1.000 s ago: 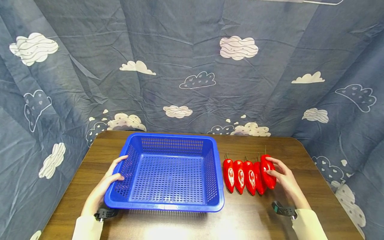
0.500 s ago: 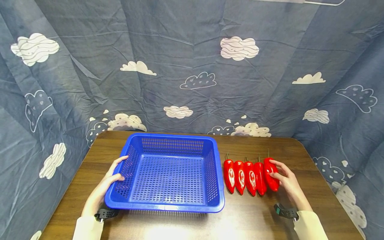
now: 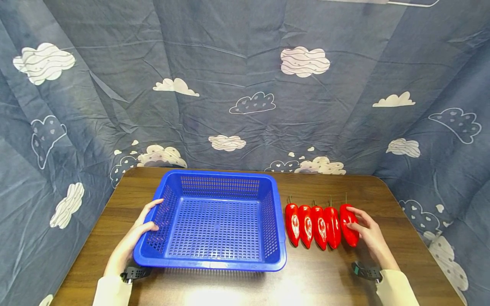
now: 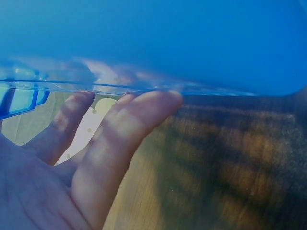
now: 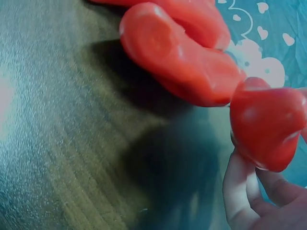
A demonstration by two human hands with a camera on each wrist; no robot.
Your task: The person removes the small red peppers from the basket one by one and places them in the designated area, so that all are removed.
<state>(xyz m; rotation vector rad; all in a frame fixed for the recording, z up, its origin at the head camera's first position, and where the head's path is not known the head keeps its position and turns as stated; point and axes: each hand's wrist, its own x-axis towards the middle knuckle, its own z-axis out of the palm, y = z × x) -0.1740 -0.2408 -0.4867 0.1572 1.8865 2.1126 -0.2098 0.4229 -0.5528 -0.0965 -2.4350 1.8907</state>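
Note:
A blue perforated plastic basket point(image 3: 210, 264) sits on the left half of the table. My left hand point(image 3: 132, 238) holds its left rim, with thumb and fingertips hooked over the edge; the left wrist view shows these fingers point(image 4: 129, 124) up against the blue plastic. At the right, my right hand point(image 3: 374, 239) pinches a glossy red chili pepper point(image 3: 346, 217) from its right side. Seen from the right wrist, that pepper point(image 5: 268, 127) lies between thumb and fingers, stem end hidden. Several similar red peppers point(image 3: 319, 227) lie side by side to its left, stems pointing away.
All of it stands on a brown wooden table point(image 3: 306, 280) with a bright reflection near the front. A dark blue curtain point(image 3: 245, 85) with cloud prints hangs behind and at both sides. The basket's right wall stands close to the leftmost pepper.
My right hand has moved the pepper to the right and slightly nearer to me, away from the row. A gap now separates them. The left hand and basket have not moved.

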